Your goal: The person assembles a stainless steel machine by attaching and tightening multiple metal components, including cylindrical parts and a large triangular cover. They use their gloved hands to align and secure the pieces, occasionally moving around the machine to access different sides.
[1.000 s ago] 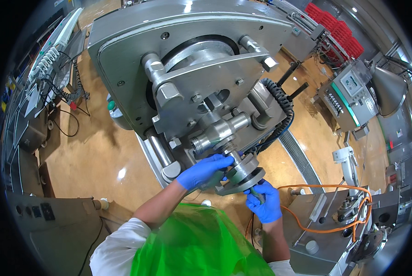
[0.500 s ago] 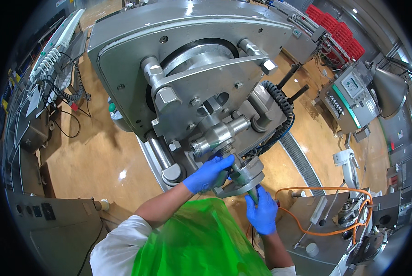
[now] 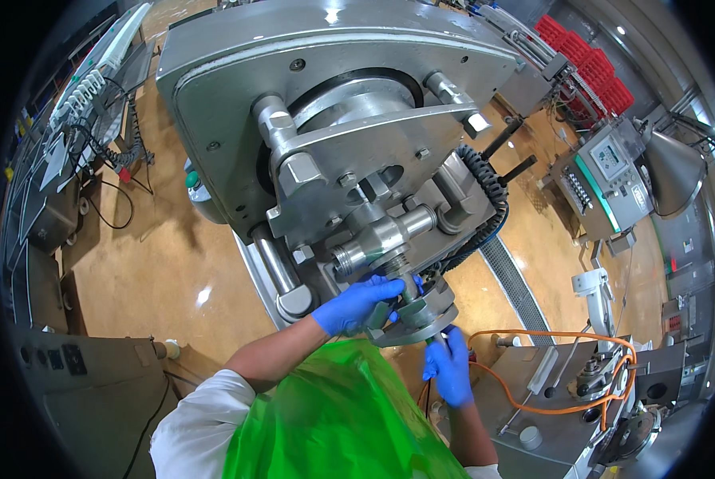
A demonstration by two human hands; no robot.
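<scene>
My left hand point(image 3: 348, 310), in a blue glove, is closed around the steel shaft just below a threaded pipe fitting point(image 3: 381, 241), its thumb lying across the metal. Part of its fingers is hidden behind the shaft. At the lower end sits a steel part with a round flange point(image 3: 416, 334). Below that flange my right hand point(image 3: 452, 371), also gloved in blue, has its fingers curled round a short metal tube point(image 3: 435, 340). The fitting joins a thick bolted steel plate point(image 3: 365, 152) on the front of a large steel machine point(image 3: 230, 104).
Orange hose point(image 3: 549, 410) loops over a steel bench point(image 3: 493, 391) at the lower right. A grey cabinet point(image 3: 86, 391) stands lower left. To the right are a control box point(image 3: 605, 172) and a metal cone point(image 3: 677, 172). Red crates point(image 3: 585, 68) are stacked far right.
The view has shifted slightly. My right hand has moved a little left and its fingers are curled more tightly round the tube. My left hand keeps its place on the shaft.
</scene>
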